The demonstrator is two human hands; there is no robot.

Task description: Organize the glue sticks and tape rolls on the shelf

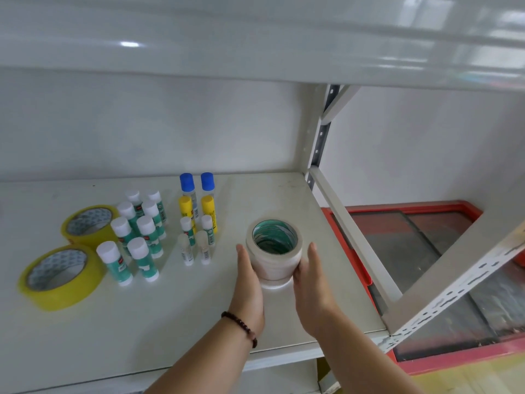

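A stack of several white masking tape rolls (274,260) with green cores stands on the white shelf (170,317), right of centre. My left hand (248,285) presses flat against its left side and my right hand (311,285) against its right side, holding the stack between them. Left of it stand two rows of small glue sticks (196,240), with yellow and blue-capped ones at the back. Further left are two rows of larger green glue sticks with white caps (136,237). Two yellow tape rolls (61,277) lie flat at the far left.
The upper shelf board (255,38) hangs close overhead. A perforated metal upright (319,143) and a diagonal frame rail (355,240) bound the shelf's right end. Beyond it sits a red-framed glass case (426,251) lower down.
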